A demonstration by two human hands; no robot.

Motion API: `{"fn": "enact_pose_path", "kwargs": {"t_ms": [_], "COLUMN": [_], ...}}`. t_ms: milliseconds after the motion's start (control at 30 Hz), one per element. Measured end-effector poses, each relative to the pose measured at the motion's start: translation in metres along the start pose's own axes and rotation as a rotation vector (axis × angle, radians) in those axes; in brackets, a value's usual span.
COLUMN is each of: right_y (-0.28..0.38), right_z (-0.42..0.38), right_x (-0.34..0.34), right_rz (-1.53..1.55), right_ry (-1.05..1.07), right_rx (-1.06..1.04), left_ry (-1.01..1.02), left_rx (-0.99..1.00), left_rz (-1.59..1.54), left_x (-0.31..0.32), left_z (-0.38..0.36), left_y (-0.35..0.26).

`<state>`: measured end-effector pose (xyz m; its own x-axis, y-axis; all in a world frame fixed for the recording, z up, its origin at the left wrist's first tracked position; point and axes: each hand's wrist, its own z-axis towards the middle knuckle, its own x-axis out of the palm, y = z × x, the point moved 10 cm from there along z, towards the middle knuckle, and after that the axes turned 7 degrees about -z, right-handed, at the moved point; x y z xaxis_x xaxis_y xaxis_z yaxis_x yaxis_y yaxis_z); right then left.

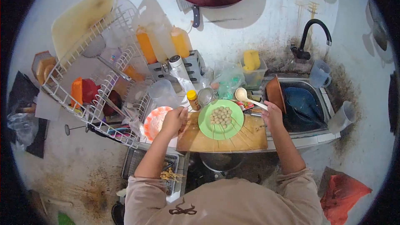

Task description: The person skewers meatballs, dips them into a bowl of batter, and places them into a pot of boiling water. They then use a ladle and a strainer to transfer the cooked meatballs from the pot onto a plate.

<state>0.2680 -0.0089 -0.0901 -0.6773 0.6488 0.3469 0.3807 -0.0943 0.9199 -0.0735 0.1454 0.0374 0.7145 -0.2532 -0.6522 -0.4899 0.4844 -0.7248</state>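
My right hand (pixel 273 116) grips the handle of a cream-coloured ladle (pixel 241 94), whose bowl hangs at the upper right of a green plate (pixel 204 121). Skewered meatballs (pixel 221 116) lie on that plate, their thin sticks fanning out over its near rim. The plate rests on a wooden cutting board (pixel 189 143). Beside an orange-and-white plate (pixel 151 123) is my left hand (pixel 175 120), its fingers curled together. Whether it holds that plate's rim or something small is hidden.
A yellow-capped bottle (pixel 192 100) and a metal cup (pixel 205 97) stand behind the board. Left is a white dish rack (pixel 93 116); right is a sink (pixel 323 121) with a black faucet (pixel 310 37). A pan (pixel 221 161) sits below the counter's front edge.
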Motion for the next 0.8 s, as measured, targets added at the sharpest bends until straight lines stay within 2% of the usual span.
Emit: {"fn": "enact_pose_path", "kwargs": {"t_ms": [100, 233, 433, 533, 567, 600, 667, 733, 800], "right_y": [0.013, 0.037, 0.042, 0.037, 0.036, 0.038, 0.067, 0.095, 0.116], "right_z": [-0.012, -0.008, 0.008, 0.017, 0.02, 0.021, 0.007, -0.009, -0.026], "right_x": [-0.005, -0.008, -0.008, 0.0, 0.006, 0.013, 0.037, 0.07, 0.101], "right_rz": [-0.006, -0.039, -0.092, -0.116, -0.124, -0.136, -0.351, -0.659, -0.765], "right_ry": [0.008, 0.106, 0.159, 0.169, 0.192, 0.213, 0.242, 0.312, 0.333], "right_rx": [0.034, -0.077, -0.107, -0.138, -0.165, -0.193, -0.416, -0.692, -1.007], "left_ry": [0.002, 0.1, 0.189, 0.371, 0.416, 0.363, 0.249, 0.15, 0.046], "left_rx": [-0.026, -0.054, 0.253, -0.067, -0.055, 0.007, 0.134, 0.066, 0.041], "left_rz": [0.136, 0.228, 0.391, 0.246, 0.272, 0.364, 0.539, 0.587, 0.601], "left_x": [0.022, 0.044, 0.07, 0.082, 0.088, 0.082, 0.075, 0.065, 0.054], "left_z": [0.036, 0.07, 0.127, 0.143, 0.156, 0.165, 0.179, 0.188, 0.194], "left_y": [0.008, 0.0, -0.007, 0.013, 0.031, 0.03, 0.021, 0.019, 0.016]}}
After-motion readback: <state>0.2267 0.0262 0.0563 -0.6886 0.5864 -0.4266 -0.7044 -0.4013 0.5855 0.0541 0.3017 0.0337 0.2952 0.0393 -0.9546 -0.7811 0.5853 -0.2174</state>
